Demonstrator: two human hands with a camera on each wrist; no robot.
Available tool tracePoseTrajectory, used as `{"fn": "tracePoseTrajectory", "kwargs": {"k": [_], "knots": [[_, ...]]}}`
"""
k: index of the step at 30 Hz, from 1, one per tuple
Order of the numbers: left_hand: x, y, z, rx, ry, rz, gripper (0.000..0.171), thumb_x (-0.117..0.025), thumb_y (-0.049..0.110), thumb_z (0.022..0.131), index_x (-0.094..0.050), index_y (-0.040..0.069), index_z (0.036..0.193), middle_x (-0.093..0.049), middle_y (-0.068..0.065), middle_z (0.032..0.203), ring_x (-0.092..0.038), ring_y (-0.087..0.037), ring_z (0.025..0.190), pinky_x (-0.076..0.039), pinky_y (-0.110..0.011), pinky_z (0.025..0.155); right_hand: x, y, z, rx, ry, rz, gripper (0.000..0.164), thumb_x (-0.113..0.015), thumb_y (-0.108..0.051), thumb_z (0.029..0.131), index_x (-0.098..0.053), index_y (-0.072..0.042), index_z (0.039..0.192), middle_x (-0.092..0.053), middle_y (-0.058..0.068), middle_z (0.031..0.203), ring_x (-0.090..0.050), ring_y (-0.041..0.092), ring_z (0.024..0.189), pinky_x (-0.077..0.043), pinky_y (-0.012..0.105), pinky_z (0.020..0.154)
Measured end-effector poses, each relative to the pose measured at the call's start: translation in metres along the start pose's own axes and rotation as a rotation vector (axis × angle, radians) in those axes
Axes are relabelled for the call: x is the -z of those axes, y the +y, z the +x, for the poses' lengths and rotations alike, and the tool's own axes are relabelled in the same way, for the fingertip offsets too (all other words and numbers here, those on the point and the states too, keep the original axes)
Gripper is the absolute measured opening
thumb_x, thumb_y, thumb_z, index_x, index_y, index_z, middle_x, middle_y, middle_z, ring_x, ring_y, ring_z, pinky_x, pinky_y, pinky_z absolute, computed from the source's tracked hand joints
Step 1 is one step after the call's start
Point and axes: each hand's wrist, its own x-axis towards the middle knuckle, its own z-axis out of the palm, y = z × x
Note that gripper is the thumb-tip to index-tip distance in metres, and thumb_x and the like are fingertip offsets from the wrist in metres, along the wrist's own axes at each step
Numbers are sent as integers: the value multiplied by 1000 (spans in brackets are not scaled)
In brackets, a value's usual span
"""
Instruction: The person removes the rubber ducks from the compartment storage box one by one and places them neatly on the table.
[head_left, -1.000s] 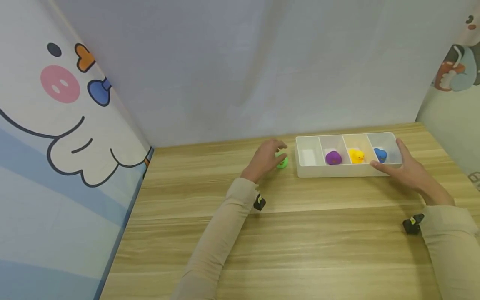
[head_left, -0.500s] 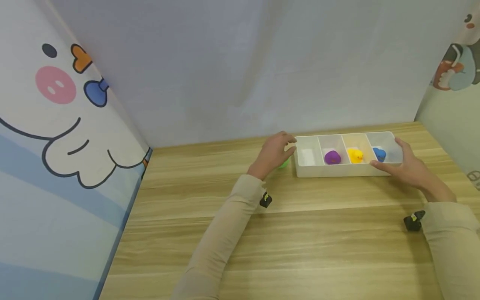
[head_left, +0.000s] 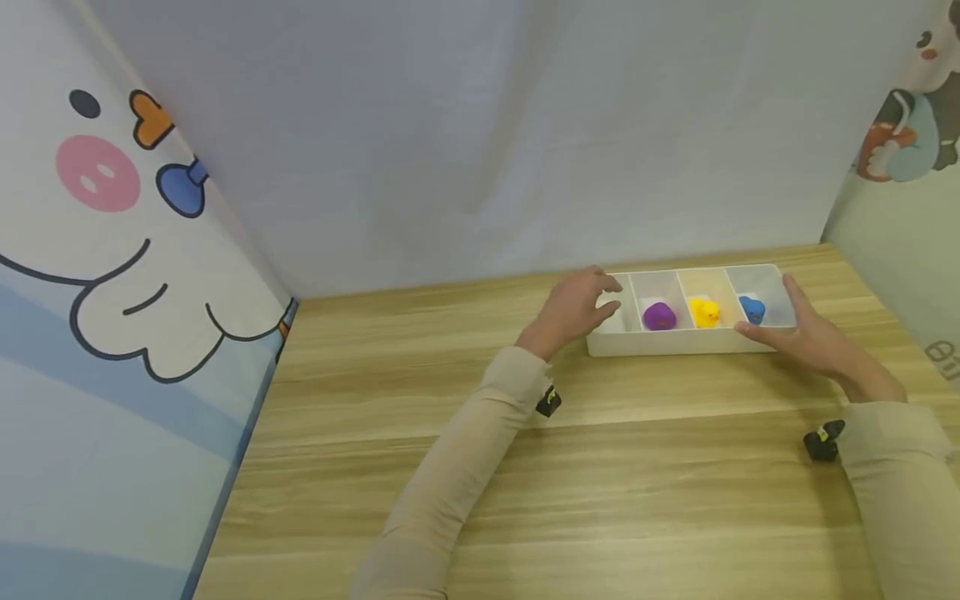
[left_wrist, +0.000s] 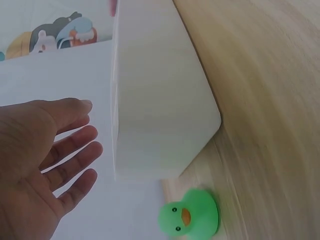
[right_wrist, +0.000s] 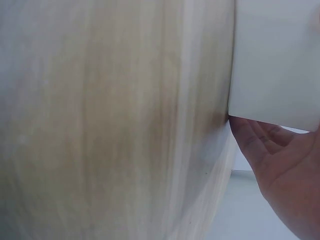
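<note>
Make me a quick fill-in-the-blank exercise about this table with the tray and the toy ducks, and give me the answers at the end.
1. The divided tray has ____ compartments.
2. In the head view, the yellow duck sits ____ the purple toy and the blue duck.
3. In the left wrist view, the rubber duck standing outside the tray is ____ in colour.
4. The right hand grips the tray at the end nearest the ____ duck.

Missing words: four; between; green; blue.
</note>
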Motion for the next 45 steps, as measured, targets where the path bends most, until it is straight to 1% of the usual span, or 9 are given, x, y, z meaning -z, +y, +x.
{"fn": "tracePoseTrajectory", "kwargs": {"k": [6,10,13,21,27,30,36,42,45], "knots": [[-9,9,8,-17,-48,0,31,-62,28,103,-69,13,129,-72,-1,128,-68,-15,118,-54,-28,103,-3,1,-1,7,1,30,115,-59,-55,99,41,-30,150,31,29,161,4,69,146,-9,83,113],[-17,14,13,-23,-67,-8,30,-61,28,104,-69,14,129,-72,0,127,-68,-14,117,-55,-28,102,-5,4,0,10,3,44,115,-59,-55,99,40,-27,151,30,31,161,5,68,147,-8,82,114],[-23,16,16,-32,-77,12,30,-60,28,104,-69,15,129,-72,1,126,-69,-14,116,-55,-27,102,-6,5,1,9,10,40,115,-59,-55,98,40,-27,152,27,34,161,1,69,147,-10,82,114],[-30,21,26,-44,-65,-4,29,-63,25,102,-70,13,127,-72,-1,128,-68,-15,117,-52,-30,106,-5,6,1,3,30,33,116,-60,-56,97,38,-27,153,20,37,162,-6,69,146,-14,83,112],[-31,26,33,-89,-74,-12,28,-63,22,102,-71,10,126,-73,-3,126,-66,-18,120,-46,-30,114,-5,5,2,15,42,31,117,-61,-55,97,37,-26,154,20,36,163,-6,68,147,-14,83,112],[-30,28,37,-108,-92,4,28,-62,21,103,-71,9,126,-73,-4,126,-65,-20,121,-48,-29,110,-5,6,2,18,43,35,117,-62,-55,97,36,-26,154,21,34,163,-5,68,147,-13,84,112],[-29,33,46,-116,-120,52,28,-62,22,103,-71,9,126,-72,-4,124,-65,-19,117,-49,-29,106,-4,6,3,15,53,31,117,-62,-56,96,35,-25,155,19,35,163,-7,68,147,-14,84,111],[-32,36,56,-148,-144,98,21,-61,24,103,-74,10,111,-74,-2,107,-65,-16,100,-50,-28,95,-2,7,3,17,56,28,118,-63,-55,96,34,-22,156,16,39,163,-12,69,145,-16,83,111],[-34,37,59,-140,-154,105,19,-61,25,103,-74,11,106,-73,-1,105,-63,-15,98,-50,-29,95,-1,7,3,15,59,18,119,-63,-56,96,33,-22,156,15,39,163,-12,69,145,-17,84,111]]}}
